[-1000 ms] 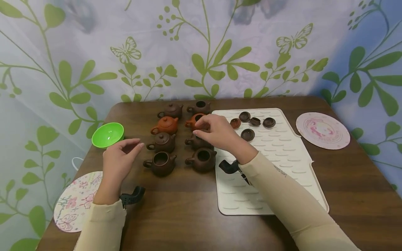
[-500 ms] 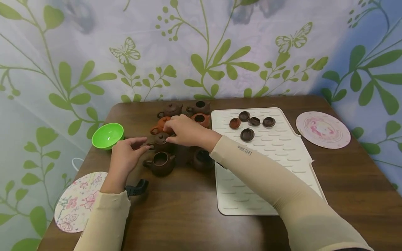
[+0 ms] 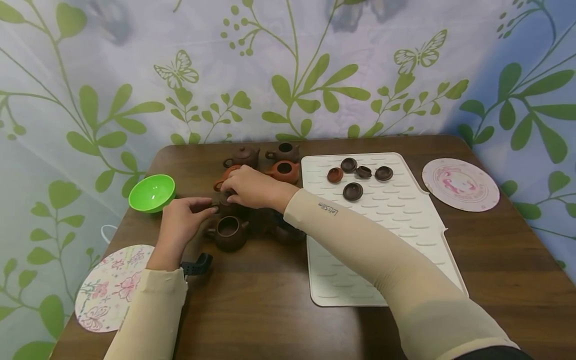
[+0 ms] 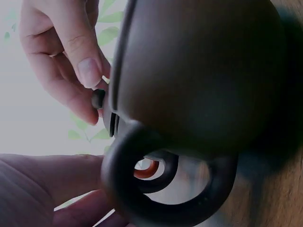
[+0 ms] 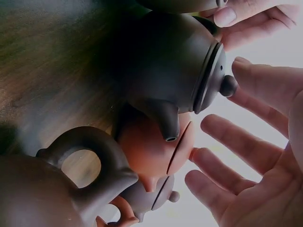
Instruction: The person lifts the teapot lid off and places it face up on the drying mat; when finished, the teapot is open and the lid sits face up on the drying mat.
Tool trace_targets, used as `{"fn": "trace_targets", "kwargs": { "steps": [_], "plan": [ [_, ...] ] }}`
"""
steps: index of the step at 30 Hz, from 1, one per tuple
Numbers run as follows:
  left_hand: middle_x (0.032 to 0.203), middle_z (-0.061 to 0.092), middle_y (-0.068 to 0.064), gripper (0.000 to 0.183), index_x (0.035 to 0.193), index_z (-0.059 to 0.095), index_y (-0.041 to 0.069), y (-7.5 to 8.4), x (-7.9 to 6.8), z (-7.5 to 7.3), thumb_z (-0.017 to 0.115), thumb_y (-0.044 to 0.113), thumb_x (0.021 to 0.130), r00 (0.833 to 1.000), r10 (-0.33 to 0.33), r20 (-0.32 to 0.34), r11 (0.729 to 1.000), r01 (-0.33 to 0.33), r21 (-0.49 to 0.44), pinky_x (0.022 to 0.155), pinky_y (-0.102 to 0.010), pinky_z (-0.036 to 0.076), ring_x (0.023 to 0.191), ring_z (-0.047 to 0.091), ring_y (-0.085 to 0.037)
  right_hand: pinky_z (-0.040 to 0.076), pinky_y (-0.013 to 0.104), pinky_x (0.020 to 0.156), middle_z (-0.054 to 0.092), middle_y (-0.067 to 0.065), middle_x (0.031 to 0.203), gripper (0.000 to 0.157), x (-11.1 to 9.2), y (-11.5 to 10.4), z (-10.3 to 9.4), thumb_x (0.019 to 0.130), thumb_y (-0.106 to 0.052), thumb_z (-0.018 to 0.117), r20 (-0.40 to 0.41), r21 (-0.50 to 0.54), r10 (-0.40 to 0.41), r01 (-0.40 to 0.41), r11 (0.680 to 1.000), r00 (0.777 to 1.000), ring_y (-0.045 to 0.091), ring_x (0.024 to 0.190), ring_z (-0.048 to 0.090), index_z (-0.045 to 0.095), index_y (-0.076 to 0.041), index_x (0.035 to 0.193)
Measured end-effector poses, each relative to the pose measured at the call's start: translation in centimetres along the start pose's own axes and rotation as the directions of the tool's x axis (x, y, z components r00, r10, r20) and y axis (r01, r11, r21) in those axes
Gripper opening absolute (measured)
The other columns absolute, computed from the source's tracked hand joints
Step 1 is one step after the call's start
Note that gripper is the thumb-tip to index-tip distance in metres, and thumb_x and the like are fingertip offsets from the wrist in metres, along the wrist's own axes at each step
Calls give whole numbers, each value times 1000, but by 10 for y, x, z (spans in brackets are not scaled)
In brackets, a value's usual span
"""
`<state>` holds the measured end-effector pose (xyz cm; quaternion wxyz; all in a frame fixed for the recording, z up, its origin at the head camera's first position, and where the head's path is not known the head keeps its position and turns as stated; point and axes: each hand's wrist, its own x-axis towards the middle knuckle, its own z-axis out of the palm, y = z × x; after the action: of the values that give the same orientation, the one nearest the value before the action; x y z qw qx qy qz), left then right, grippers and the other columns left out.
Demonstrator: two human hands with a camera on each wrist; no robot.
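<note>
A dark brown teapot point(image 5: 165, 56) stands upright in the left column on the table. My left hand point(image 3: 177, 227) pinches its looped handle point(image 4: 120, 184). From the other side my right hand point(image 3: 256, 187) reaches across, thumb and index finger at the knob point(image 4: 98, 98) of the lid point(image 5: 213, 82), which sits on the teapot. The other right fingers are spread apart in the right wrist view. Closer to me is a lidless brown teapot point(image 3: 230, 235). Behind my right hand an orange teapot point(image 3: 225, 177) is partly hidden; farther back stands a lidded brown one point(image 3: 243, 156).
In the right column are a lidless orange teapot point(image 3: 285, 171), a brown one point(image 3: 284, 151), and others partly covered by my sleeve. Several loose lids point(image 3: 353, 191) lie on a white mat point(image 3: 382, 250). A green bowl point(image 3: 152, 193) and round mats point(image 3: 461, 184) sit near the sides.
My right hand has swung left from the right teapot column to the lid knob in the left column. My left hand has moved slightly right, up to the teapot's handle.
</note>
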<state>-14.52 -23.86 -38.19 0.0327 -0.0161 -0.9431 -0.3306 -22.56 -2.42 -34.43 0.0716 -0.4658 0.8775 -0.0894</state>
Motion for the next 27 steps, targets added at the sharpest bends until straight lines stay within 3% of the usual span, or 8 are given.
{"fn": "trace_targets", "kwargs": {
  "steps": [7,13,27],
  "plan": [
    [114,76,-18,29,118,80,2,4,4,2,81,21,96,999,29,-25,999,-29,20,94,-60,51,113,66,-45,50,29,99,69,2,128,33,2,3,0,106,-26,67,-50,20,24,-23,1000,998,17,116,64,72,-12,135],
    [114,76,-17,27,116,82,4,-1,5,3,82,22,96,999,17,-27,999,-16,38,97,-61,49,116,64,-46,52,27,91,72,-1,112,21,7,4,2,106,-26,68,-53,48,25,-22,999,998,13,101,67,77,-13,120],
    [114,76,-16,26,117,82,5,-3,5,5,80,23,97,999,32,-32,998,-30,47,98,-62,47,115,64,-47,51,26,88,72,-4,109,18,9,5,7,104,-26,71,-70,96,36,-29,995,997,10,97,66,77,-15,118]
  ]
}}
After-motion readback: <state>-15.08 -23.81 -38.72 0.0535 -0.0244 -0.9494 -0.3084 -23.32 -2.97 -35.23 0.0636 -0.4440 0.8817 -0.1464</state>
